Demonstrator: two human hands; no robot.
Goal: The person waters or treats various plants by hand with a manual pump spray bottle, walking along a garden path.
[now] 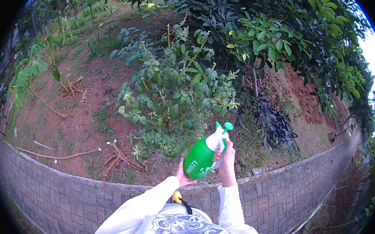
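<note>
A green spray bottle (197, 159) with a white neck and a green pump knob is held tilted in front of my body, its top leaning to the right. My right hand (226, 156) is wrapped round its white handle near the neck. Against the lower left side and base of the bottle rests my left hand (184, 175), supporting it; part of that hand is hidden behind the bottle. Just beyond the bottle stands a leafy green bush (172, 90).
A curved brick path (83, 200) runs under me, edged by a kerb. Cut roots or sticks (118, 161) lie on the soil at left. A dark heap (277, 122) sits beneath a tree (265, 40) at right. Yellow footwear (177, 197) shows below.
</note>
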